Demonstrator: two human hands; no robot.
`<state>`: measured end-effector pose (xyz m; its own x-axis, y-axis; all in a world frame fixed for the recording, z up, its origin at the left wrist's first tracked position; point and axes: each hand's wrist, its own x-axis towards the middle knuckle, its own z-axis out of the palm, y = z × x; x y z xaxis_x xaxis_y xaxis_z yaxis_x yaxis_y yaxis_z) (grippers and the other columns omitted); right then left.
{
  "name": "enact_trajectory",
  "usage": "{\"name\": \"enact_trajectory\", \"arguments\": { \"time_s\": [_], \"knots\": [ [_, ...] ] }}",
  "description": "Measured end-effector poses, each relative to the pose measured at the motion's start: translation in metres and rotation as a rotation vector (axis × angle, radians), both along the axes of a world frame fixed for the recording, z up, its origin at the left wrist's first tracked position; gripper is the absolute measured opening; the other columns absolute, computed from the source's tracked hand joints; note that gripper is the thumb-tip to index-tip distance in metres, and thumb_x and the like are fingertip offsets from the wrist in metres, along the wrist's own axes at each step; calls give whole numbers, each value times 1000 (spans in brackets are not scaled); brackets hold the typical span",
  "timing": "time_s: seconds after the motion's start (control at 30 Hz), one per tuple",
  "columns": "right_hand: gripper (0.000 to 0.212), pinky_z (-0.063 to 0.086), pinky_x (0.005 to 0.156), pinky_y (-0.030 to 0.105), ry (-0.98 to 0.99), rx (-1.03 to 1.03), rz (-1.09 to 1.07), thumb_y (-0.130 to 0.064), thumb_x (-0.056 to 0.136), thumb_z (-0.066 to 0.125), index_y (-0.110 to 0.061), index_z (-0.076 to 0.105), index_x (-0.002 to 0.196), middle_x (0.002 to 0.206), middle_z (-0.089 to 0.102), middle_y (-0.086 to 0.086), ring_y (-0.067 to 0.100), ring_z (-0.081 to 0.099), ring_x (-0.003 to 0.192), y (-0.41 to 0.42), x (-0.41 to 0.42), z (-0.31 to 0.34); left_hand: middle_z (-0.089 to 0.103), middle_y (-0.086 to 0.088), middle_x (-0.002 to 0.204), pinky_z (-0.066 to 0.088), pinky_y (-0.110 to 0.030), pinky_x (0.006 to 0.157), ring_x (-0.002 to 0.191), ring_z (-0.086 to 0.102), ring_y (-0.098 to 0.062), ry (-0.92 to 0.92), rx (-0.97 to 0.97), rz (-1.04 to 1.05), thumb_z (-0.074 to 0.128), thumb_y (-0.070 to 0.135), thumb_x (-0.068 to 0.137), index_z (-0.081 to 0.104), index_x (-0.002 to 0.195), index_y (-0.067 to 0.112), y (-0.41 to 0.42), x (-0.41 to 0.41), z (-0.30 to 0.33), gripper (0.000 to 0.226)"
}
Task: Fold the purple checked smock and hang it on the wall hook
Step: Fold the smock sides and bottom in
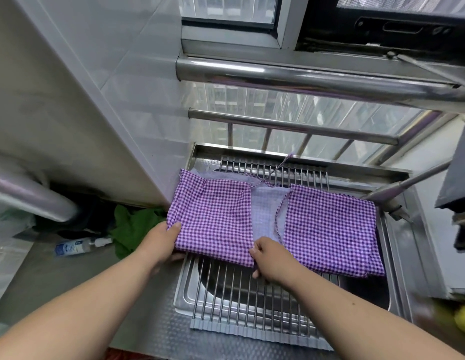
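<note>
The purple checked smock (330, 227) lies spread flat on a metal roll-up rack (241, 302) over the sink. Both its side flaps are folded inward, leaving a pale lining strip and thin ties showing in the middle. My left hand (161, 240) pinches the near left corner of the left flap, thumb on top. My right hand (273, 258) grips the near edge of the same flap at its inner corner. No wall hook is in view.
A steel sink (397, 255) sits under the rack, with a faucet (397, 188) at the right. Steel rails (304, 76) cross in front of the window. On the counter to the left lie a green cloth (132, 229) and a small bottle (78, 246).
</note>
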<state>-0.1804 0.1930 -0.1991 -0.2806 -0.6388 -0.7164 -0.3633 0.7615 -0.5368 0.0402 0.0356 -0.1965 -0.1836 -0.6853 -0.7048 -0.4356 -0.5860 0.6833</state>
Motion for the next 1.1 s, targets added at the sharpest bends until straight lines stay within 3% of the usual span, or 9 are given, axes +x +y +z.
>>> {"name": "enact_trajectory", "arguments": {
  "time_s": [0.13, 0.2, 0.3, 0.37, 0.47, 0.6, 0.8, 0.93, 1.1],
  "knots": [
    [22, 55, 67, 36, 80, 127, 202, -33, 106, 53, -15, 59, 95, 90, 76, 10, 22, 66, 73, 1, -4, 7, 74, -8, 120, 61, -53, 91, 105, 72, -29, -151, -7, -201, 46, 35, 110, 67, 122, 18, 6, 11, -5, 29],
    [25, 55, 69, 32, 162, 204, 313, -36, 98, 57, -13, 67, 99, 96, 76, 6, 20, 67, 76, -2, -8, 13, 73, -7, 126, 56, -42, 100, 102, 70, -20, -242, -1, -391, 48, 38, 109, 67, 127, 16, 8, 14, -3, 34],
    [21, 56, 72, 35, 375, 41, 248, -42, 99, 54, -23, 63, 97, 88, 70, -4, 15, 66, 75, -10, -20, 27, 69, -8, 130, 51, -29, 79, 84, 63, -12, -320, -46, -502, 53, 43, 105, 57, 138, 15, 3, 11, -1, 43],
    [11, 54, 64, 36, 486, -155, 170, -31, 102, 53, -25, 59, 94, 88, 66, -5, 14, 62, 72, -26, -29, 32, 64, -8, 131, 54, -34, 82, 96, 65, -22, -492, -205, -506, 60, 54, 97, 49, 137, 15, -3, 8, 0, 57],
    [14, 58, 86, 41, 633, -303, 280, -16, 100, 54, -25, 60, 109, 106, 59, -4, 16, 60, 89, -57, -43, 30, 50, -5, 141, 49, -45, 101, 124, 56, -27, -758, -591, -694, 61, 59, 91, 39, 146, 20, -8, -3, 6, 71],
    [35, 49, 92, 38, 758, -302, 240, -1, 91, 54, -26, 61, 115, 108, 60, -4, 18, 58, 96, -74, -79, 29, 40, 1, 160, 32, -41, 123, 144, 40, -20, -697, -1023, -1228, 53, 51, 98, 37, 155, 30, -12, -38, 13, 63],
    [52, 39, 113, 51, 755, 0, 261, -36, 92, 57, -29, 54, 143, 137, 56, 0, 24, 55, 127, -32, -156, 23, 34, -1, 167, 23, -46, 127, 152, 33, -24, -678, -830, -1240, 57, 47, 96, 28, 162, 28, -41, -109, 4, 75],
    [50, 31, 119, 51, 716, 83, 409, -59, 97, 57, -38, 57, 142, 151, 47, -5, 23, 45, 140, -19, -179, 9, 41, -2, 159, 33, -50, 120, 145, 38, -25, -700, -686, -1318, 65, 56, 89, 58, 137, 31, -59, -129, -4, 54],
    [21, 43, 113, 47, 634, -51, 442, -48, 102, 54, -34, 61, 116, 125, 61, -9, 19, 58, 119, -25, -186, 9, 45, -2, 158, 34, -54, 120, 145, 37, -30, -662, -671, -1357, 61, 48, 92, 69, 108, 30, -74, -138, -9, 26]
  ]
}}
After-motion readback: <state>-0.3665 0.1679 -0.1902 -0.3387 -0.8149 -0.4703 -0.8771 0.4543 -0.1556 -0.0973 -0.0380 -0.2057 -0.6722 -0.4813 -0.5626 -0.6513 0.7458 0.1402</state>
